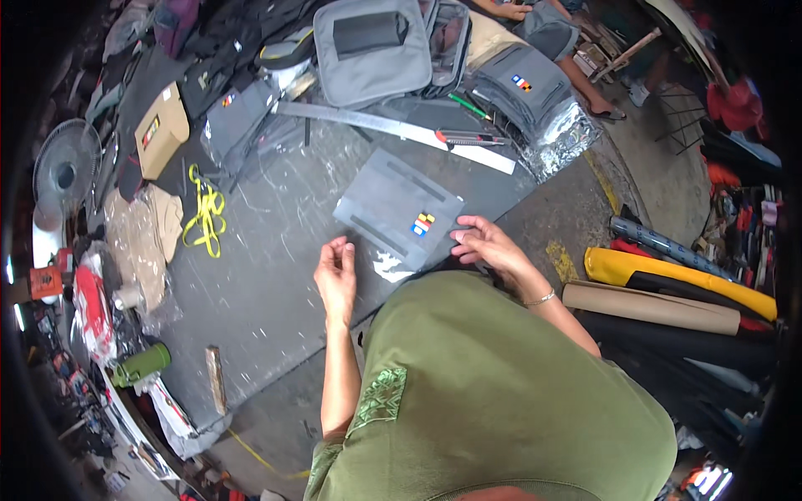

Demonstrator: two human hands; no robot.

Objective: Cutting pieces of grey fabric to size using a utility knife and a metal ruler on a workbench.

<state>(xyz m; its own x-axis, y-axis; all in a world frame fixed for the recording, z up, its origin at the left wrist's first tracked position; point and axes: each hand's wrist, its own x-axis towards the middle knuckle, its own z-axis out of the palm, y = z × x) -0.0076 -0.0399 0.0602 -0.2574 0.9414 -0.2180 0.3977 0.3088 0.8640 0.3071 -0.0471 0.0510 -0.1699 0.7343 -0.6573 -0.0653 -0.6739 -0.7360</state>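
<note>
In front of me on the dark worktable lies a flat grey fabric panel (376, 196), turned at a slant. Two dark strips run along it, and a small patch of coloured squares (423, 224) sits near its right side. My left hand (336, 280) is beside the panel's near left edge, fingers curled together with the thumb against them and nothing visible in them. At the panel's right corner, my right hand (491, 246) has its fingers apart; whether the fingertips touch the fabric I cannot tell.
Beyond the panel lie a long metal ruler (359, 121), a red utility knife (468, 138) and a green pencil (469, 106). Grey bags (372, 79) and stacked grey panels (522, 92) stand at the back. A yellow ribbon (205, 217) lies left. Rolls of material (652, 307) are at right.
</note>
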